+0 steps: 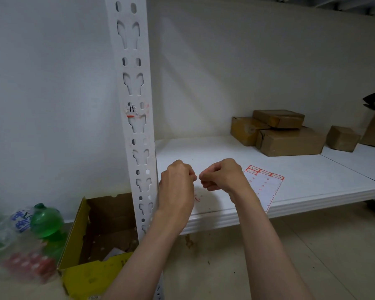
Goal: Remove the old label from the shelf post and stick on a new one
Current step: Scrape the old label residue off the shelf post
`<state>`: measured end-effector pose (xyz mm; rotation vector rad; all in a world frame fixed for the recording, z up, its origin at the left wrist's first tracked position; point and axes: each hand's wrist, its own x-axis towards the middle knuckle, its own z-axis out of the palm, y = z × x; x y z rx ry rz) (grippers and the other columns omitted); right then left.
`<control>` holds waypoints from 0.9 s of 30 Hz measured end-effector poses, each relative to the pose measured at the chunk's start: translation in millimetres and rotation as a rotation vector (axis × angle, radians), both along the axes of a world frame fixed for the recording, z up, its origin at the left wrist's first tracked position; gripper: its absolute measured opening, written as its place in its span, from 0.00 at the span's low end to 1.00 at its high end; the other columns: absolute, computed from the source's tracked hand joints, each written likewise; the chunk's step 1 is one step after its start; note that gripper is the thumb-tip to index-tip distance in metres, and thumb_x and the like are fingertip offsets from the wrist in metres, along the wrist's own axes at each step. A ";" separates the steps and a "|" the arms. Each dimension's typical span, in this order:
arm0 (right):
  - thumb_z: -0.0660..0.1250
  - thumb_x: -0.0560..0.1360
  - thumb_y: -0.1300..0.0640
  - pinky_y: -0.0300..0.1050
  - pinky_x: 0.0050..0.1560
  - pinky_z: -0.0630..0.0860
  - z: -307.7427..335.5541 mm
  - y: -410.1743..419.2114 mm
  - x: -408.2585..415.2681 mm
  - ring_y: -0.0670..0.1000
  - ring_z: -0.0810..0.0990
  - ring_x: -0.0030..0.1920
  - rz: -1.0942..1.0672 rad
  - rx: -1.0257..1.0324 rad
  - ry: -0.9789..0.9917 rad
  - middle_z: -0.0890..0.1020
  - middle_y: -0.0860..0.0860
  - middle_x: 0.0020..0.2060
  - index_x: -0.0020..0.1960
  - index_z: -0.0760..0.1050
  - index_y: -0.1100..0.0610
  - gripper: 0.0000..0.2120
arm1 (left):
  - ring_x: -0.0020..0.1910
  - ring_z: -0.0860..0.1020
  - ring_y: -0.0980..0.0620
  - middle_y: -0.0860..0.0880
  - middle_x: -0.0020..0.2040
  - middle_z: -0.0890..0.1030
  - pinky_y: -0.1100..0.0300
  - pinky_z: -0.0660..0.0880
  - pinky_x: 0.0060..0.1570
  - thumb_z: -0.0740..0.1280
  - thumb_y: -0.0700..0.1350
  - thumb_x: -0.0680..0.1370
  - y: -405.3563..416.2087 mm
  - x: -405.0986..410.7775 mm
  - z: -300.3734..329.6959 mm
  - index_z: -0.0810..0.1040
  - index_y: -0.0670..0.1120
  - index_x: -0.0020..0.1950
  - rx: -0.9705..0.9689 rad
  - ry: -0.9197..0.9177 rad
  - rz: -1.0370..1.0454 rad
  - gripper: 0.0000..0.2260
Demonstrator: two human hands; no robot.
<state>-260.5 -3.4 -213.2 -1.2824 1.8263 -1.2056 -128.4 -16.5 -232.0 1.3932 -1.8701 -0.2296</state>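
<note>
At about eight o'clock in the view a cluster of green plastic bottles (46, 221) sits on the floor, and just to their right an open yellow cardboard box (91, 245) stands against the foot of the shelf post (136, 131). It probably serves as a bin, being within easy reach of the peeling work.

The white slotted post rises from six o'clock toward twelve. The old label (133, 109) clings to it a little above the view's centre, torn down to a ragged patch with black handwriting and a red strip at its lower edge. It looks only partly removed, so scraping seems unfinished.

Right of the post, the left hand (177, 182) and right hand (222, 176) hover close together over the front of the shelf (312, 169). Both have their fingers curled inward, thumb and forefinger tips nearly meeting between the hands. They seem to be picking a sticky scrap off the fingertips, but any scrap is too small to make out, so I cannot tell whether either hand truly grips something. Tiny red flecks lie on the shelf beneath them.

At about three o'clock from the hands lies the label sheet (263, 185), its red-bordered labels along the top row, parked flat within reach for the new sticker. Farther back, toward two o'clock, brown cardboard boxes (288, 135) are stacked well apart from the work.
</note>
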 end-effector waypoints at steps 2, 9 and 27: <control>0.75 0.71 0.68 0.43 0.43 0.84 -1.3 -2.6 -0.6 0.53 0.84 0.35 -0.026 -0.001 0.025 0.86 0.60 0.38 0.42 0.85 0.66 0.01 | 0.40 0.78 0.51 0.43 0.50 0.81 0.61 0.75 0.37 0.68 0.33 0.78 -0.7 -1.1 -2.8 0.82 0.42 0.47 0.019 -0.038 0.002 0.06; 0.74 0.70 0.72 0.42 0.44 0.83 -7.0 -5.1 -0.3 0.52 0.83 0.37 -0.022 0.050 0.120 0.86 0.58 0.40 0.41 0.85 0.61 0.08 | 0.55 0.81 0.46 0.44 0.60 0.79 0.56 0.79 0.52 0.66 0.29 0.77 -0.1 -2.1 -10.2 0.77 0.44 0.68 0.033 -0.097 -0.032 0.21; 0.71 0.74 0.64 0.39 0.38 0.74 9.7 -9.0 7.5 0.52 0.82 0.43 -0.117 -0.229 0.166 0.83 0.51 0.42 0.47 0.82 0.54 0.06 | 0.35 0.73 0.48 0.49 0.45 0.72 0.56 0.70 0.33 0.59 0.44 0.81 18.2 -6.9 22.1 0.76 0.44 0.46 -0.317 0.068 -0.073 0.09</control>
